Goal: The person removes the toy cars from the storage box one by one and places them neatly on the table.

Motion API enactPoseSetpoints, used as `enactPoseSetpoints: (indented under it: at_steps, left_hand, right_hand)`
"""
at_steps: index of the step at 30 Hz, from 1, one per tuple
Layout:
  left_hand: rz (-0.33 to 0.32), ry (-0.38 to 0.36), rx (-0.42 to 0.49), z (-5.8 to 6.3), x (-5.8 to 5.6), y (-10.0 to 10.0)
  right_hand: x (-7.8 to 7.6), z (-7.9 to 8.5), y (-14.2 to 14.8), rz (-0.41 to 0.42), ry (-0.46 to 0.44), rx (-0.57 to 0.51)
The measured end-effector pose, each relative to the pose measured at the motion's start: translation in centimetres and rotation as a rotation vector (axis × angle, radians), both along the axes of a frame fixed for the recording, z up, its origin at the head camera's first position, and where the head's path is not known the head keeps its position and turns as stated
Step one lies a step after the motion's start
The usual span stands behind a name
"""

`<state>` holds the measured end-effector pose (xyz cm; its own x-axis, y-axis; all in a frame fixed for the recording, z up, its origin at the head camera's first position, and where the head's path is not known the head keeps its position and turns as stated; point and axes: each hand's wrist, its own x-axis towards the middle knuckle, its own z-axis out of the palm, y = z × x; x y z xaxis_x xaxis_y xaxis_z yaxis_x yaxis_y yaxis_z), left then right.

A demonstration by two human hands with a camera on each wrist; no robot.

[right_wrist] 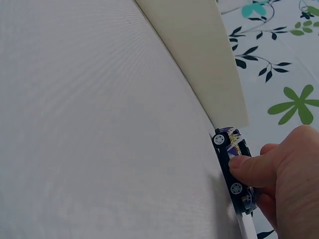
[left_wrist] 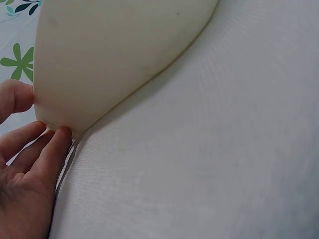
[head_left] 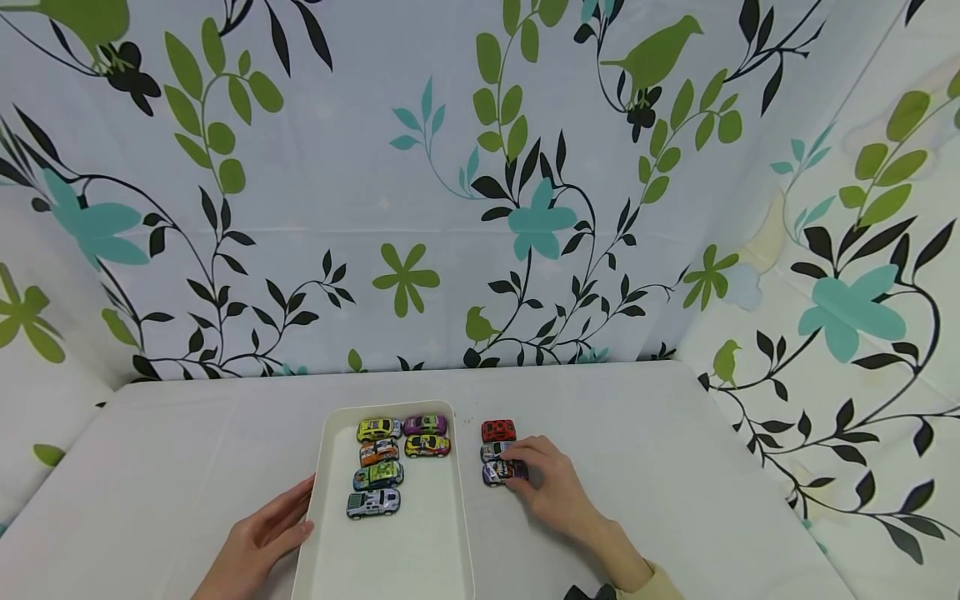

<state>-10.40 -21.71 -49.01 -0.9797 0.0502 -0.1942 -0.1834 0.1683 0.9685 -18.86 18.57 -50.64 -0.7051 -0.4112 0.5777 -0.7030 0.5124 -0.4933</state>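
Tray [head_left: 390, 554] is touched at its left wall by the uncurled left hand [head_left: 258, 537]; to its right, the dark car [head_left: 492, 472], long axis pointing sideways toward it, is pinched by the nearer right hand [head_left: 555, 487]. Six cars [head_left: 373, 503] are counted inside, three outside, the pinched one included.

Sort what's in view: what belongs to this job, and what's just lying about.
Seemingly part of the job:
dark car, pinched by the right hand
silver car and red car beyond it
tray, touched by the left hand
six cars inside the tray

Apparently just surroundings:
white table
leaf-patterned cloth
black object, purpose unclear
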Motion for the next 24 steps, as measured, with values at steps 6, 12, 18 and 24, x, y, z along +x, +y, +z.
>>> enactPoseSetpoints:
  at_steps: [6,12,18,24]
  left_hand:
    - [0.000,-0.025,-0.001,0.1,0.0,0.0]
    - [0.012,-0.049,-0.001,0.2,0.0,0.1]
    - [0.024,-0.070,-0.025,0.2,0.0,0.2]
    - [0.023,-0.079,-0.024,0.4,0.0,0.2]
  right_hand:
    - [0.0,0.1,0.0,0.017,0.019,-0.013]
    - [0.1,0.4,-0.2,0.045,0.053,-0.039]
    - [0.3,1.9,-1.0,0.047,0.055,-0.050]
    - [1.0,4.5,-2.5,0.038,-0.038,-0.014]
